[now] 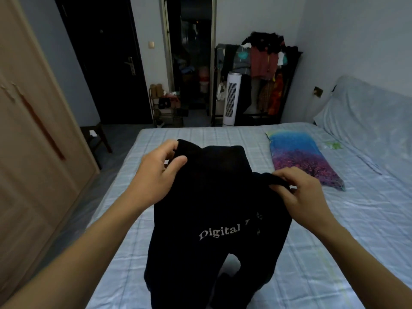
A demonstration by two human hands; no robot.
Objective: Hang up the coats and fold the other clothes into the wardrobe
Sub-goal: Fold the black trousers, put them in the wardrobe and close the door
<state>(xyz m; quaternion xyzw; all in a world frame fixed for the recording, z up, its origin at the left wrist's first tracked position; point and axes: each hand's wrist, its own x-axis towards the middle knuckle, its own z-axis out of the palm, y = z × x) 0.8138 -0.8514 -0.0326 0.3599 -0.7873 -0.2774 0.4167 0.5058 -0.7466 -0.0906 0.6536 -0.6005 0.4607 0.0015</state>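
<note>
A black garment (211, 197) with white lettering reading "Digital" hangs over the bed (334, 241), held up by both hands. My left hand (156, 175) pinches its upper left edge between thumb and fingers. My right hand (305, 192) pinches the upper right edge. The garment's lower part drapes down toward the sheet. The beige wardrobe (33, 141) stands at the left with its doors shut.
A colourful pillow (301, 157) lies on the bed to the right. At the back wall stand a white tower fan (231, 99), a rack piled with clothes (263, 63) and a small shoe shelf (166, 105). A dark stool (95, 139) sits near the wardrobe.
</note>
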